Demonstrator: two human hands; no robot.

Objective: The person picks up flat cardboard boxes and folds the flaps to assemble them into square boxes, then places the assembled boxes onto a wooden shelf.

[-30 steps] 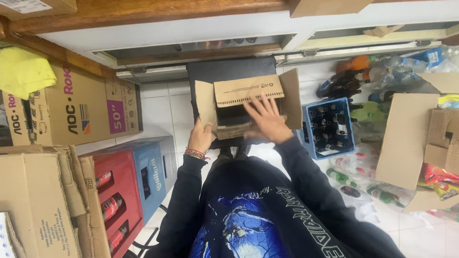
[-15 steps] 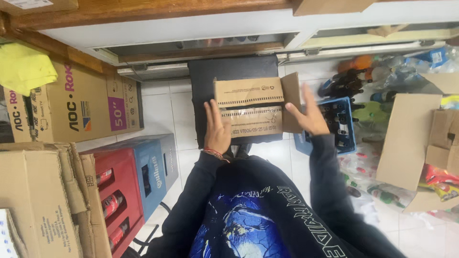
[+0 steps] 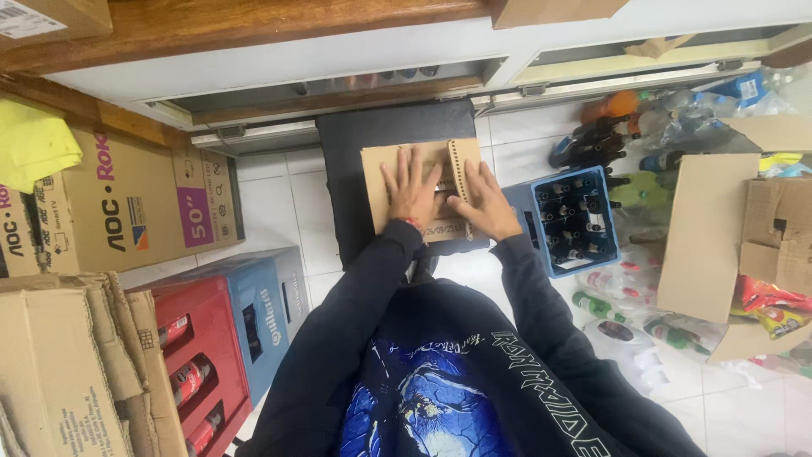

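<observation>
A small brown cardboard box (image 3: 378, 193) rests on a black surface (image 3: 347, 152) in front of me, its top flaps folded shut. My left hand (image 3: 411, 190) lies flat on the left part of the lid, fingers spread. My right hand (image 3: 485, 199) presses flat on the right side, over the edge of the last flap, whose corrugated rim stands up slightly between the hands. Both arms wear dark sleeves.
A blue bottle crate (image 3: 568, 218) with dark bottles stands right of the box. Loose bottles (image 3: 626, 127) and flattened cardboard (image 3: 706, 237) lie at the right. At left are a large cardboard carton (image 3: 127, 203), a blue crate (image 3: 262, 313) and a red crate (image 3: 199, 372).
The box's flaps stood open a second ago; my hands folded them inward, and both palms now press flat on the shut lid.
</observation>
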